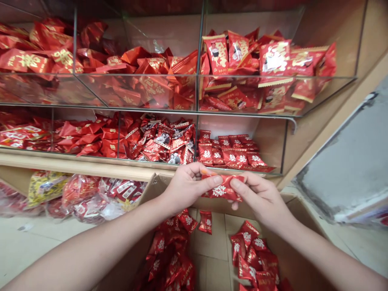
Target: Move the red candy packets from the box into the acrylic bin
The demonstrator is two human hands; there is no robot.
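Note:
My left hand (189,186) and my right hand (260,194) pinch the two ends of a red candy packet (222,186) with white characters, stretched sideways between them. Both thumbs press on its front face. The packet hangs in the air above a cardboard box (209,266), just in front of the lower shelf. Inside the box, red candy packets lie in a left heap (172,258) and a right heap (254,258), with a single packet (205,222) between. Straight behind my hands, similar packets (233,153) stand in rows in a shelf bin.
Clear dividers and front panels (136,92) split two shelves full of red packets (273,60). Beneath the lower shelf board (75,165) lie bagged goods (81,194). A grey wall surface (348,153) stands to the right, beyond the wooden side panel (339,109).

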